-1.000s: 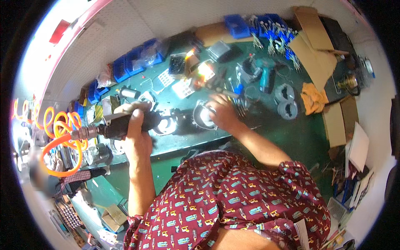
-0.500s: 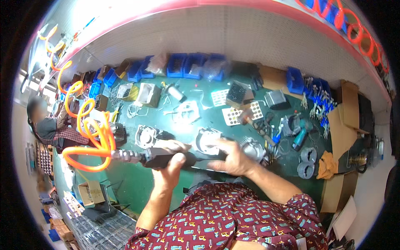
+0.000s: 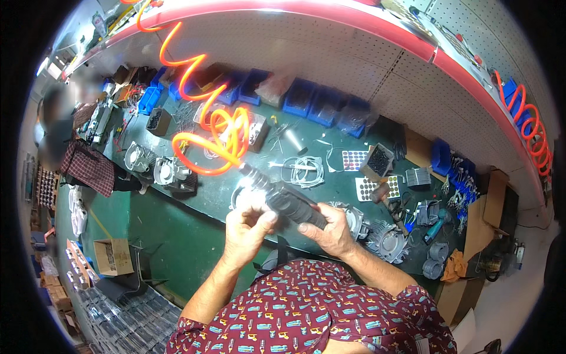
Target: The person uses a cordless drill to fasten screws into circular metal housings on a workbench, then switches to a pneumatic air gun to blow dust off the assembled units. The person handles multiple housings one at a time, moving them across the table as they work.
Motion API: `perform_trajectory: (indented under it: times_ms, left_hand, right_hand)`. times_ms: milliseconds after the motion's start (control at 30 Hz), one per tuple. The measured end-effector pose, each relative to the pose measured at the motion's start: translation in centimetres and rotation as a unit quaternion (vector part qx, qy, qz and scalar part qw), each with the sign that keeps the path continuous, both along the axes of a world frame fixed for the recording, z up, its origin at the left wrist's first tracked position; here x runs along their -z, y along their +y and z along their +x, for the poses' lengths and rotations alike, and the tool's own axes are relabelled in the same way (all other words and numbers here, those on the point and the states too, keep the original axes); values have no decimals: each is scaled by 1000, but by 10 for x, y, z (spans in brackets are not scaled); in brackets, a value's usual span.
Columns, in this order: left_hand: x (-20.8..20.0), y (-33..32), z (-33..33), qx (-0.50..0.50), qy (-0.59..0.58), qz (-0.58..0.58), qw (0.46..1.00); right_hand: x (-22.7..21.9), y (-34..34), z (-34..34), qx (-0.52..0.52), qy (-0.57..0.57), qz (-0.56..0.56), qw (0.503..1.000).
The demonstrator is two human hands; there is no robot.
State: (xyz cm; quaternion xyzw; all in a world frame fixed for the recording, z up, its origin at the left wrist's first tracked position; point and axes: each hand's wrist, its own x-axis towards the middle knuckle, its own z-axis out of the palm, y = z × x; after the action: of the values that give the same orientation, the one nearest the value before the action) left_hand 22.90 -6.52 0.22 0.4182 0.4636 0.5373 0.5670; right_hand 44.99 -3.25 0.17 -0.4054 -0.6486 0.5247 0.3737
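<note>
A black air-powered hand tool [image 3: 293,203] slants in front of me, its metal hose fitting toward the upper left. An orange coiled air hose [image 3: 203,171] runs from that fitting. My right hand [image 3: 337,233] is closed around the tool's lower right end. Just below the tool, my left hand [image 3: 246,236] has thumb and fingers pinched together; what they hold, if anything, is hidden. Behind the left hand sits a silver metal housing [image 3: 240,197], partly covered by the tool. Another silver housing [image 3: 354,219] lies beyond my right hand, beside a finned one [image 3: 386,242].
Two finned housings [image 3: 171,171] stand by the bench's left edge. Blue bins [image 3: 298,97] line the back. Coiled white cable [image 3: 303,172], a hammer [image 3: 383,194], a teal power tool [image 3: 435,227] and an orange cloth [image 3: 454,266] lie on the bench. A person [image 3: 88,168] is at far left.
The tool has swung from nearly level to a slant, hose end up. My right hand now grips its body; my left hand has come off it into a pinch below. The view has turned left.
</note>
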Motion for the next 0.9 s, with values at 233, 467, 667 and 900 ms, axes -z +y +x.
perform_trajectory:
  times_ms: [233,467,667,900]
  left_hand:
    - [0,-27,-36,23,22,-2,999]
    - [-35,-43,-87,-52,170,5,984]
    - [-47,-15,-165,-84,205,91,971]
    - [-61,34,-314,-70,556,337,757]
  right_hand:
    - [7,0,-38,-69,33,39,996]
    - [-6,8,-90,-133,36,20,990]
    - [-21,29,-172,-172,10,-65,983]
    - [-14,60,-310,-180,31,-145,972]
